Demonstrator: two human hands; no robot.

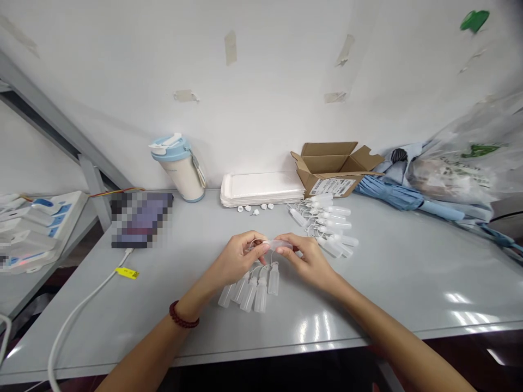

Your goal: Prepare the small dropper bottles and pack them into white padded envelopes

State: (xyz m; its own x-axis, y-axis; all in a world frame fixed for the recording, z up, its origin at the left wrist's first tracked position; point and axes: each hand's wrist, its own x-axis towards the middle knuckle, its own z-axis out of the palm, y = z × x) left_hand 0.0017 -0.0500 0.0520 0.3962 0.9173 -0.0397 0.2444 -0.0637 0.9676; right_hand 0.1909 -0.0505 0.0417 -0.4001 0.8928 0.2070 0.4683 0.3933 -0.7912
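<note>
Between my two hands, above the grey table, is a small translucent plastic bottle (280, 244) lying sideways. My left hand (241, 257) pinches its neck end, where a thin pale loop shows. On the bottle's body, the fingers of my right hand (306, 256) are closed from the other side. Just below my hands lie several similar bottles (260, 296) in a fan, their necks and loops toward my left hand. Another pile of bottles (335, 224) with white tops rests on the table to the right. My fingers partly hide the held bottle.
Small white caps (256, 212) lie before a stack of white trays (265, 186) at the wall. Behind the right pile stands an open cardboard box (333, 174). A folded blue umbrella (396, 194) lies right; a tumbler (182, 169) and a cabled phone (143, 220) are left.
</note>
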